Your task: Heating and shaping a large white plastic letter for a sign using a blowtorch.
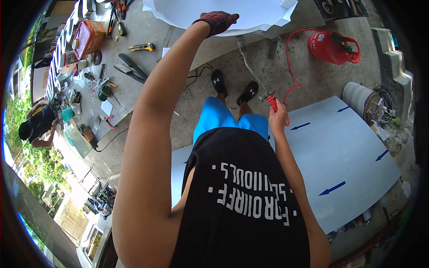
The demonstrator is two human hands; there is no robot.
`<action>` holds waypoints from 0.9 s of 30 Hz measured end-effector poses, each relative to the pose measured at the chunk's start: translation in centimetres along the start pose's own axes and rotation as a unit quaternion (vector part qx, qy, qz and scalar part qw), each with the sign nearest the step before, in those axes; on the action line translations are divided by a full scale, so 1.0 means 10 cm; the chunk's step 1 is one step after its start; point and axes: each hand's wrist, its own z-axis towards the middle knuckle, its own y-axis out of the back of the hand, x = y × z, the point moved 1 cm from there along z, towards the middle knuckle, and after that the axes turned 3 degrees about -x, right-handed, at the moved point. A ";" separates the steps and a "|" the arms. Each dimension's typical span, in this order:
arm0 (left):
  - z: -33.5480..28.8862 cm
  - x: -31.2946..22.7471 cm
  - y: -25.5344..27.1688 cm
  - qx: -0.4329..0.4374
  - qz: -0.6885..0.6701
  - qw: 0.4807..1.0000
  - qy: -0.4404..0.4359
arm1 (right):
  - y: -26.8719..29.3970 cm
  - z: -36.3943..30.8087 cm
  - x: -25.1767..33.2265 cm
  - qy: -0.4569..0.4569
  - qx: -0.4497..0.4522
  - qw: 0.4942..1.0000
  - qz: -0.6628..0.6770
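My left hand, in a dark red and black glove, is stretched far forward over the near rim of a large white sheet piece with a folded, uneven edge. Its fingers look drawn together; whether they grip anything is hidden. Bare, my right hand is closed around the red handle of a gas torch. The torch's long metal tube slants up to a nozzle just below the white piece's near edge. No flame can be made out. A red hose runs beside the torch to a red gas cylinder.
A workbench on the left carries a yellow utility knife, an orange tub, and scattered tools. Cables hang off it. Behind me lies a large pale-blue sheet with blue arrows. Another person is at the far left.
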 end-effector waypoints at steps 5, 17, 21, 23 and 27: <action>-0.25 0.24 0.20 -0.285 0.049 0.954 -0.076 | -0.05 -0.01 -0.02 0.007 0.006 1.000 0.002; -1.34 0.92 -0.43 -0.565 -0.186 0.803 0.038 | -0.13 -0.06 0.09 0.003 0.021 1.000 0.017; -1.61 1.12 -0.83 -0.527 -0.201 0.821 0.094 | -0.15 -0.07 0.15 0.020 0.011 1.000 0.021; -1.69 1.21 -1.02 -0.468 -0.228 0.838 0.163 | -0.15 -0.07 0.17 0.019 0.014 1.000 0.019; -1.83 1.29 -1.25 -0.419 -0.214 0.859 0.201 | -0.15 -0.07 0.22 0.020 0.014 0.999 0.021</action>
